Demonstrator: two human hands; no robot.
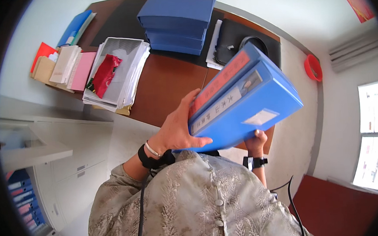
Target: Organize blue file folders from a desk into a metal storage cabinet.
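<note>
Two blue plastic file boxes are held together, tilted, in front of my chest. One spine bears a red label, the other a white label with writing and a picture. My left hand grips their spine end, its fingers and thumb spread around the edges. Beneath the lower right edge, my right hand holds the boxes, with most of its fingers hidden. Beyond them on the desk stands a stack of several larger blue file boxes.
A paper pile with a red cloth packet lies left on the desk, beside upright books. A black bag lies at the right. An opened cabinet holds blue files; a red basin is near the wall.
</note>
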